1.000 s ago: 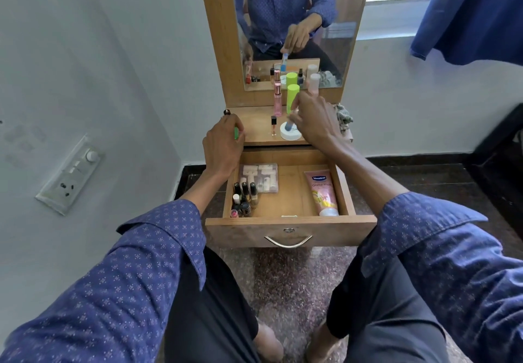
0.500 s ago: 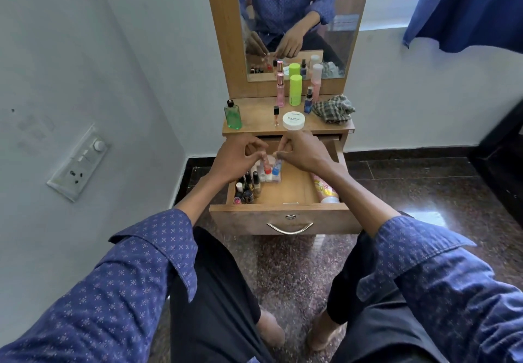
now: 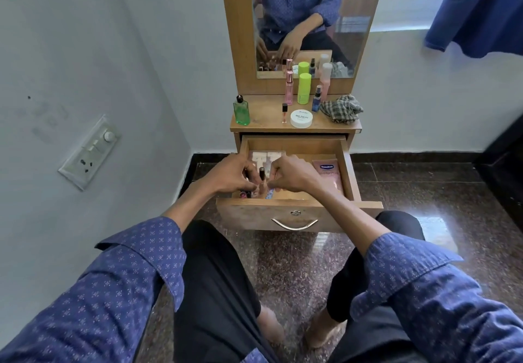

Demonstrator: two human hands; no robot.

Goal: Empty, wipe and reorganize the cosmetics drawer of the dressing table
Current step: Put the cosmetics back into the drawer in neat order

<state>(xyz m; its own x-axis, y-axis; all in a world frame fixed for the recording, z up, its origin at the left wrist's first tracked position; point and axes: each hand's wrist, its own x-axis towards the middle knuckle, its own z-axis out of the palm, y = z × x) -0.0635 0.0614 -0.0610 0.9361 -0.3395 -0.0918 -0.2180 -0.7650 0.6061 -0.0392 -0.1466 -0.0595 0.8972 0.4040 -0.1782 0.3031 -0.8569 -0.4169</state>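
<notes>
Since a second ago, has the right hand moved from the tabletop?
Yes. The right hand has come down off the dressing table top, where it was by the white jar, toward the person and into the open drawer, beside the left hand.

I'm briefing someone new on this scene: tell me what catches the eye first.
Both hands, left hand and right hand, meet over small bottles at the front left of the open drawer. A pink tube lies along its right side. Above, a lime-green bottle stands on the tabletop before the mirror.
</notes>
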